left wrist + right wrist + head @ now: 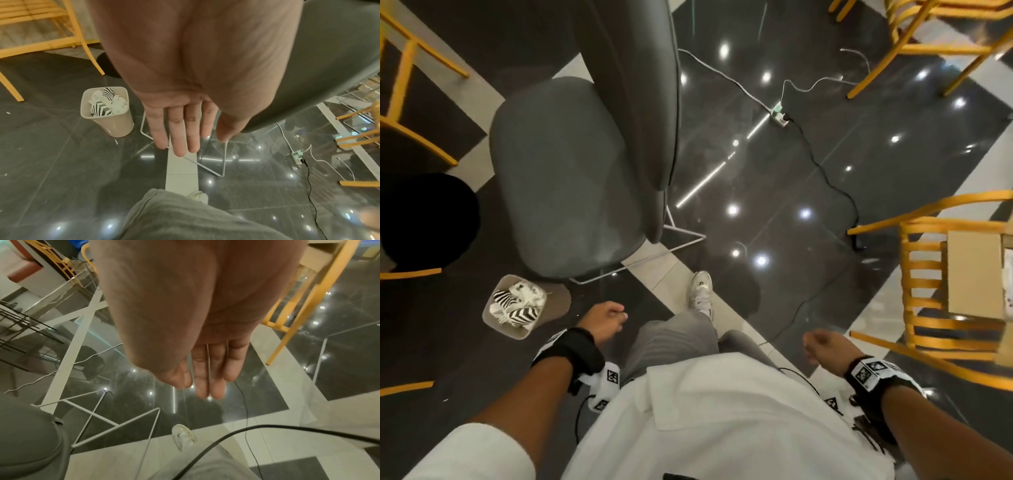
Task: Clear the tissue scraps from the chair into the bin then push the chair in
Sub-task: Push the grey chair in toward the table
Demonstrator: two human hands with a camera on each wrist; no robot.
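— What is being shown nearest?

— The left hand point(180, 129) is being held flat, fingers straight, empty; the right hand point(207, 369) likewise. The bin point(107, 112), filled with tissue scraps point(118, 104), is standing just left of the left hand.

— And the chair point(571, 178)?

— Ahead of the left hand, seat bare. It is judged light on its wire legs, gliding easily on glossy floor; the stiff backrest point(640, 102) is best being gripped.

We see a café-like dining room: yellow wooden chairs point(941, 301) ring the grey padded chair point(571, 178) on a glossy tiled floor point(774, 178).
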